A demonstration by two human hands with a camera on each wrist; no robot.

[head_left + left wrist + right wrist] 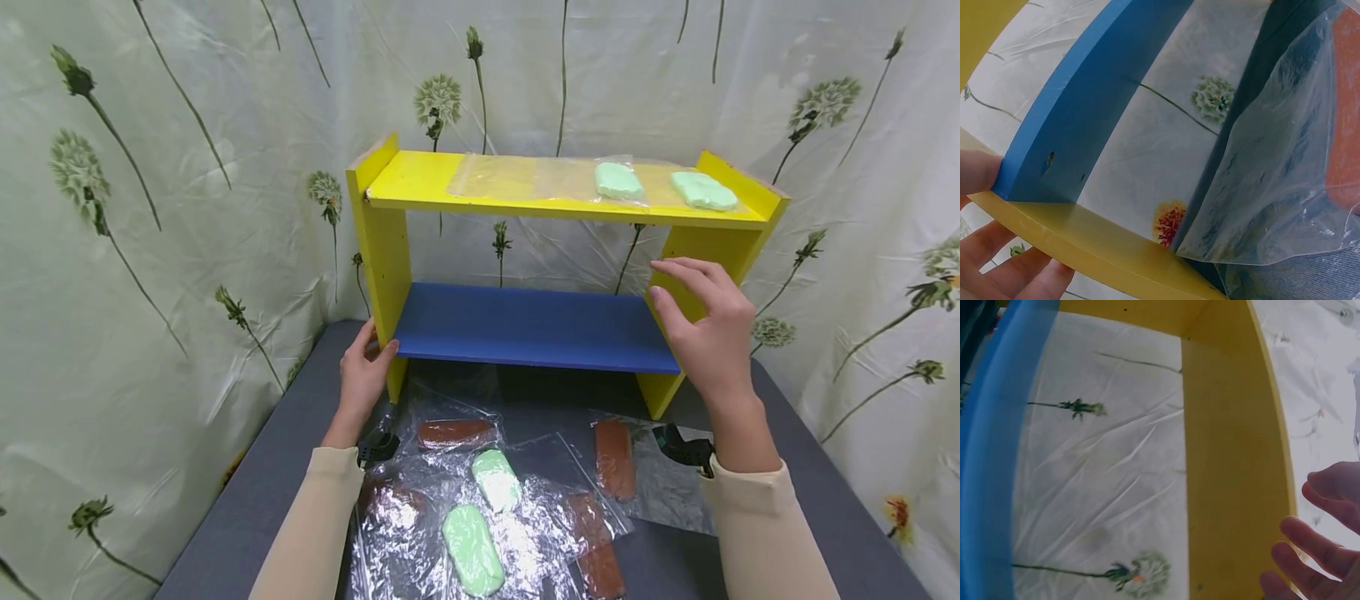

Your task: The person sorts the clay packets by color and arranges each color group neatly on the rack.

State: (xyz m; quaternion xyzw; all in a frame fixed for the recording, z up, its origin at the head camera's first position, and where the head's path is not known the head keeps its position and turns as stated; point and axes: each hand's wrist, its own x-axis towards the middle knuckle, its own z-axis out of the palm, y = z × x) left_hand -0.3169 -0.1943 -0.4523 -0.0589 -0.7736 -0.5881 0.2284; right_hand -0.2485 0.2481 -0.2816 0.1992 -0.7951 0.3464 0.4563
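Left hand (363, 371) grasping the yellow shelf unit (562, 212) by its left side panel (381, 267): thumb at the front by the end of the blue board (525, 329), fingers round the outer face. Probably held there because the panel edge is thin enough to pinch, which would steady the frame. Right hand (708, 329) released, nothing in it: fingers loosely bent, thumb apart, raised in front of the shelf unit's right side; no contact visible, reason can't be told.

Shelf unit upright on the dark table (225, 533), facing the person, presumably for easy reach. On top of the shelf unit, toward its right end: two pale green slabs (618, 180), lying flat, the left one in a clear bag (510, 177); raised end probably stops sliding. In front of the shelf unit: two more green slabs (473, 550) and several reddish-brown slabs (615, 460) among clear plastic, likely wrapped against sticking. Behind the shelf unit: floral curtain (187, 167).
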